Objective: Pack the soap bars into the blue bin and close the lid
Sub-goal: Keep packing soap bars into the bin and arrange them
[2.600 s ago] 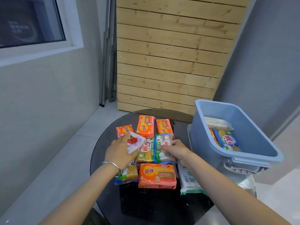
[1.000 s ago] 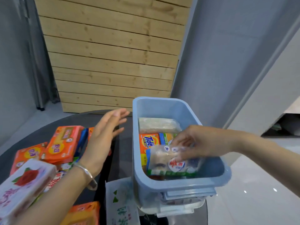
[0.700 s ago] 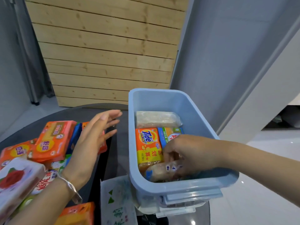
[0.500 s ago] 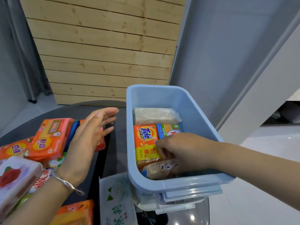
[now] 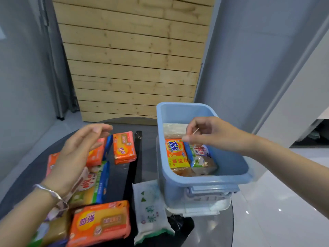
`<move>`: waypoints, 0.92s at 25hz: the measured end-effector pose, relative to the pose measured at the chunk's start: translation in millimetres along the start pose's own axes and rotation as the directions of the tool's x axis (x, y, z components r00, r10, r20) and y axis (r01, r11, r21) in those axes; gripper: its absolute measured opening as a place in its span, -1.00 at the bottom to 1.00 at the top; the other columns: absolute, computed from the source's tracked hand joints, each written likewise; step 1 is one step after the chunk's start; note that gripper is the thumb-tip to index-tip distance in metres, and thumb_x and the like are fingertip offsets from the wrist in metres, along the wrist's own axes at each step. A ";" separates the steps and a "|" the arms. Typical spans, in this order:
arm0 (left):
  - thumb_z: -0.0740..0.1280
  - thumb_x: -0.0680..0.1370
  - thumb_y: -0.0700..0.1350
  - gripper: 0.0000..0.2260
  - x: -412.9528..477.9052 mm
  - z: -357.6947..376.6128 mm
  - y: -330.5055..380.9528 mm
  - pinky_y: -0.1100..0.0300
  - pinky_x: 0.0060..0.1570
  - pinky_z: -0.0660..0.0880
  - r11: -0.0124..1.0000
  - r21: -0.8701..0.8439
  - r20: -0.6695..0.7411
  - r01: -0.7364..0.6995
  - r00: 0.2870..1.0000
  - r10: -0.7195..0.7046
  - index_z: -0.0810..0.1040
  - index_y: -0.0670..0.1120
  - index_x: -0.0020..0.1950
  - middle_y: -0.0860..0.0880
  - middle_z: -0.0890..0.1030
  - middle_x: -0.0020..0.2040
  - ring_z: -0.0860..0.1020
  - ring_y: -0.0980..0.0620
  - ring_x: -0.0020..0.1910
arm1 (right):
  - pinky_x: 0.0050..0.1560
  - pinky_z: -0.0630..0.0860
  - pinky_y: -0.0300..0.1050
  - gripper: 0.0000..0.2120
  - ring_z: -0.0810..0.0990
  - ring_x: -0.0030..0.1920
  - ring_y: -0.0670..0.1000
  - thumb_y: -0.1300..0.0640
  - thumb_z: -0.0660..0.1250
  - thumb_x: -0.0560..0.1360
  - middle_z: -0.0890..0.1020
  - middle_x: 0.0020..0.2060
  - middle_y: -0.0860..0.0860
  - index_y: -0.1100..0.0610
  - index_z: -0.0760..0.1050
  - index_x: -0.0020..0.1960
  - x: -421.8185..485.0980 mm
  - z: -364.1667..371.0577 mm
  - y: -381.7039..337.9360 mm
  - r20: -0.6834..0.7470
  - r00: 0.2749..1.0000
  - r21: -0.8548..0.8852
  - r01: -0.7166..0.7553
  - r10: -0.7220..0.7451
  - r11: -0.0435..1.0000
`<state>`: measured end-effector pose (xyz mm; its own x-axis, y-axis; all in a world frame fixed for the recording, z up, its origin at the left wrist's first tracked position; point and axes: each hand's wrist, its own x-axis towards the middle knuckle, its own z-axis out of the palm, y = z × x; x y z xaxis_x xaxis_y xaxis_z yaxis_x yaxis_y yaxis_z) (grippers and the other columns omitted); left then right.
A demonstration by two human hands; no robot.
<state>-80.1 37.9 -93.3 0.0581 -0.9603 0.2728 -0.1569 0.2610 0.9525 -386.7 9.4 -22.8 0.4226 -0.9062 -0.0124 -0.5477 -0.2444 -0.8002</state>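
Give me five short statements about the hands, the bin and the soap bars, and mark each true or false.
1. The blue bin is open. True.
2. The right hand grips a soap bar. False: it hangs empty above the bin.
3. The Tide bar lies inside the bin. True.
4. Every soap bar is packed. False: several lie on the table, such as the orange bar.
5. The left hand is inside the bin. False: it hangs over the table's bars.

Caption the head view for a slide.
Empty right hand above the partly filled blue bin; left hand over unpacked soap bars.
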 end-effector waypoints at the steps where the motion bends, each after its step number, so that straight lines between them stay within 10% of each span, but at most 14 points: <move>1: 0.24 0.49 0.20 -0.75 -7.2 -8.4 3.7 0.28 0.10 0.45 0.997 0.069 0.017 0.020 1.000 -0.021 0.60 0.13 0.03 0.19 0.64 0.09 0.56 0.23 0.12 | -0.16 0.57 -0.23 -0.74 0.61 -0.21 -0.08 -0.04 0.47 0.30 0.61 -0.24 0.02 0.12 0.55 -0.16 -1.6 4.8 -13.5 -0.023 1.000 0.105 0.022 -0.020 0.994; 3: 0.27 0.38 0.30 -0.67 -25.1 -14.8 5.1 0.38 -0.05 0.45 0.960 0.265 0.147 0.090 0.980 -0.133 0.54 0.23 0.08 0.33 0.59 0.07 0.54 0.31 0.08 | -0.19 0.57 -0.30 -0.76 0.62 -0.24 -0.13 -0.05 0.46 0.29 0.60 -0.26 0.01 0.08 0.53 -0.18 -4.5 19.5 -36.6 -0.015 0.998 0.250 0.058 -0.056 0.966; 7: 0.30 0.24 0.44 -0.10 -63.2 -4.5 -15.2 0.20 0.38 0.24 0.696 0.715 0.448 -0.066 0.808 -0.384 0.09 0.15 0.49 0.28 0.21 0.43 0.22 0.20 0.42 | -0.16 0.56 -0.29 -0.92 0.58 -0.25 -0.12 0.16 0.43 0.43 0.58 -0.24 0.06 0.11 0.53 -0.16 -15.0 62.4 -62.4 0.055 0.994 0.238 0.076 -0.092 0.968; 12: 0.25 0.38 0.34 -0.19 -53.0 -40.4 -31.6 -0.03 0.48 -0.01 0.398 0.916 0.111 -0.044 0.983 -0.146 0.06 0.02 0.50 -0.01 0.10 0.55 0.03 -0.05 0.53 | -0.15 0.55 -0.23 -0.92 0.57 -0.26 -0.10 0.25 0.42 0.44 0.59 -0.22 0.08 0.15 0.52 -0.12 -22.1 99.1 -74.6 0.092 0.994 0.279 0.030 -0.057 0.960; 17: 0.30 0.37 0.31 -0.32 -56.3 -81.4 -48.9 0.04 0.12 0.49 0.597 0.759 -0.025 0.261 0.927 -0.373 0.26 0.05 0.40 -0.06 0.53 0.27 0.52 -0.09 0.18 | -0.09 0.51 -0.38 -0.72 0.60 0.06 -0.05 0.02 0.40 0.47 0.65 0.00 0.04 0.16 0.58 0.10 13.6 157.0 -65.3 0.067 0.987 0.219 -0.161 0.150 0.962; 20: 0.18 0.30 0.37 -0.35 -59.4 -83.2 -54.0 0.12 -0.05 0.52 0.633 0.721 -0.070 0.281 0.939 -0.338 0.31 0.13 0.32 0.00 0.62 0.12 0.59 -0.06 0.03 | 0.24 0.45 -0.03 -0.48 0.50 0.29 0.13 -0.08 0.30 0.52 0.53 0.29 0.16 0.25 0.44 0.33 48.4 197.2 -42.1 0.128 0.901 0.072 -0.426 0.415 0.902; 23: 0.12 0.31 0.41 -0.36 -60.3 -83.1 -59.1 0.14 -0.11 0.50 0.617 0.734 -0.124 0.285 0.949 -0.291 0.29 0.15 0.32 0.00 0.60 0.16 0.59 -0.08 0.06 | 0.11 0.56 0.02 -0.54 0.62 0.01 0.10 0.00 0.35 0.51 0.58 0.06 0.11 0.16 0.37 0.33 74.6 228.7 -30.7 0.287 0.763 0.394 -0.645 0.579 0.655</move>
<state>7.7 88.5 -154.7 0.2231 -0.9748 -0.0012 -0.8037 -0.1847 0.5657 -173.3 28.2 -136.4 0.2126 -0.7337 -0.6453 -0.3469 0.5607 -0.7518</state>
